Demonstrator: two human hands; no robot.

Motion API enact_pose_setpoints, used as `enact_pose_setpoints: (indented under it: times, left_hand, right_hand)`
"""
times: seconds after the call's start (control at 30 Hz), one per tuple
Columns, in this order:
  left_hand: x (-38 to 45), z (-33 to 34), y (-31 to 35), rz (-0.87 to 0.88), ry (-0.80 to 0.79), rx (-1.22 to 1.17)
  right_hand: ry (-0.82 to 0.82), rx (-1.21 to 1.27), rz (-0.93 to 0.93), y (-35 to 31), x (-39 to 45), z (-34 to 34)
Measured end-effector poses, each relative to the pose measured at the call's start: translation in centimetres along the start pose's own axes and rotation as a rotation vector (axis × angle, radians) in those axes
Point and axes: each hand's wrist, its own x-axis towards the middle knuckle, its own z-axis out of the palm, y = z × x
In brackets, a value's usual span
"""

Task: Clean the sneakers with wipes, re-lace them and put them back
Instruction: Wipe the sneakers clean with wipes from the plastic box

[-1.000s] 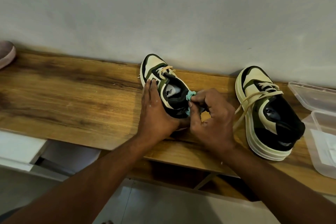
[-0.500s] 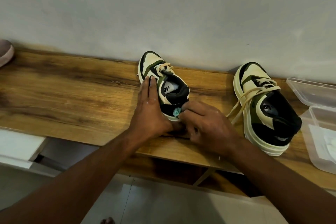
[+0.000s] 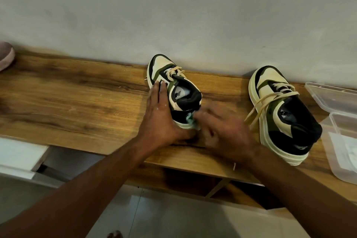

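Two cream, green and black sneakers stand on a wooden shelf [image 3: 77,102], toes to the wall. The left sneaker [image 3: 174,87] has a short knot of lace near its toe. My left hand [image 3: 160,116] lies flat along its left side, fingers straight, steadying it. My right hand [image 3: 222,129], blurred by motion, presses a small teal wipe [image 3: 191,120] against the sneaker's heel and midsole. The right sneaker [image 3: 280,114] stands apart, its cream laces hanging loose over the side.
A clear plastic box [image 3: 342,141] with its lid open and white wipes inside sits at the shelf's right end. The toe of a pinkish shoe [image 3: 5,56] shows at far left. White drawers [image 3: 17,156] and tiled floor lie below the shelf edge.
My right hand with the teal wipe moved down from the sneaker's collar to its heel and sole and is now blurred. My left hand stays flat on the sneaker's side.
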Motion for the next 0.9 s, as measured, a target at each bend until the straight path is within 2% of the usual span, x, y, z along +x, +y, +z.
enact_pose_setpoints:
  times: [0.1,0.17,0.23,0.37,0.47,0.6,0.73,0.9]
  left_hand:
    - [0.0,0.1,0.0,-0.003,0.006,0.012]
    - [0.0,0.2,-0.1,0.004,0.013,0.013]
    - [0.0,0.2,-0.2,0.01,0.024,0.005]
    - [0.0,-0.4,-0.3,0.016,-0.021,-0.009]
    - [-0.1,-1.1,-0.3,-0.001,-0.051,-0.037]
    - [-0.8,-1.4,0.2,-0.024,0.032,-0.157]
    - [-1.8,-0.9,0.8,-0.041,0.117,-0.232]
    - [-1.8,-0.4,0.4,-0.116,0.198,-0.302]
  right_hand:
    - [0.134,0.052,0.212,1.4,0.9,-0.9]
    - [0.09,0.077,0.306,1.6,1.0,-0.6]
    - [0.041,0.096,0.32,1.3,0.6,-0.1]
    - [0.013,0.181,0.378,1.4,0.6,-0.5]
    - [-0.002,0.271,0.488,1.3,0.7,-0.8]
    - [-0.012,0.377,0.63,1.1,0.9,-1.0]
    - [-0.035,0.502,0.663,1.0,1.0,-0.9]
    - [-0.069,0.519,0.618,0.6,1.2,-0.8]
